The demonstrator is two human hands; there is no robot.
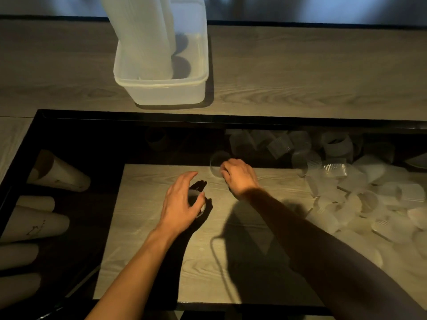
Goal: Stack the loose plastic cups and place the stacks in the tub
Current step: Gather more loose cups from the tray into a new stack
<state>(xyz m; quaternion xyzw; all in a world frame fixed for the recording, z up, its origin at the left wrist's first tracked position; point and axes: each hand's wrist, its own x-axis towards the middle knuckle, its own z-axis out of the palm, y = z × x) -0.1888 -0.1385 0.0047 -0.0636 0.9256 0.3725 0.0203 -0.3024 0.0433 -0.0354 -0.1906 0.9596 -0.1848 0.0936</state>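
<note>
View: head camera, looking down.
Left grip: my left hand (182, 199) curls round a small frosted cup (196, 202) of thin plastic, over the pale wood-grain board (161, 262).
Right grip: my right hand (239, 176) holds a clear cup (216, 166) by its round rim, at the board's far edge.
Loose cups: a tumbled heap of ribbed, translucent loose cups (360, 195) lies to my right, spilling onto the board.
Tub: the milky rectangular tub (166, 93), round-cornered, sits on the wooden counter (300, 72), well apart from both hands.
Stacks: tall ribbed cup stacks (138, 38) lean inside the tub's left side.
Left edge: smooth tapered paper cups (60, 175) lie on their sides in the dark tray (76, 135).
</note>
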